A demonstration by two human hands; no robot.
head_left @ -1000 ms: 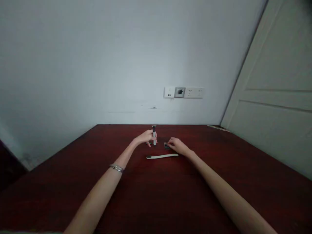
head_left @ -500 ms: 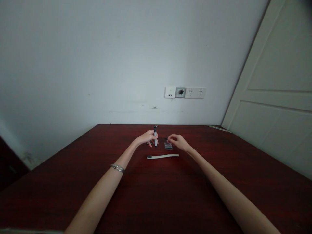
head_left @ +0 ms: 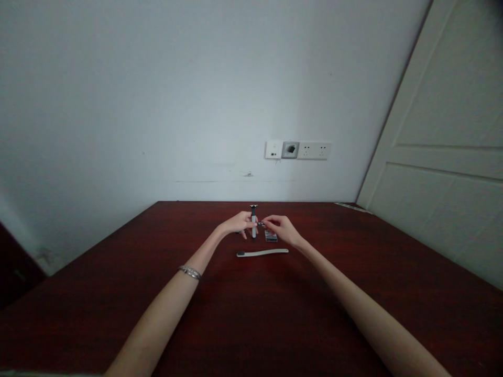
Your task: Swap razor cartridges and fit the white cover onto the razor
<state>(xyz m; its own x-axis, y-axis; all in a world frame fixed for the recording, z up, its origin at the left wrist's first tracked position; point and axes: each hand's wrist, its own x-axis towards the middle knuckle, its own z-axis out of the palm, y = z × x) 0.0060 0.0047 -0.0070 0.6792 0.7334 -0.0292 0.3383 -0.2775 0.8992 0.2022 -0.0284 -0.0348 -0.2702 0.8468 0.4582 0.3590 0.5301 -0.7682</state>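
Note:
My left hand (head_left: 238,224) is closed around a slim grey razor handle (head_left: 253,222), held upright with its small dark head on top. My right hand (head_left: 282,228) pinches a tiny dark piece (head_left: 261,224) right beside that handle, just above the dark red table (head_left: 251,314). Under my right fingers lies a small clear case (head_left: 271,237) with dark contents. A long white strip with a dark tip (head_left: 262,253) lies flat on the table in front of both hands. A metal bracelet (head_left: 189,271) sits on my left wrist.
The table runs back to a pale wall with a row of sockets (head_left: 297,150). A white panelled door (head_left: 444,157) stands at the right. A thin flat item (head_left: 351,206) lies at the table's far right corner.
My right hand lifted off the small case with a tiny dark piece pinched in it and moved left to the upright handle. My left hand shifted slightly right.

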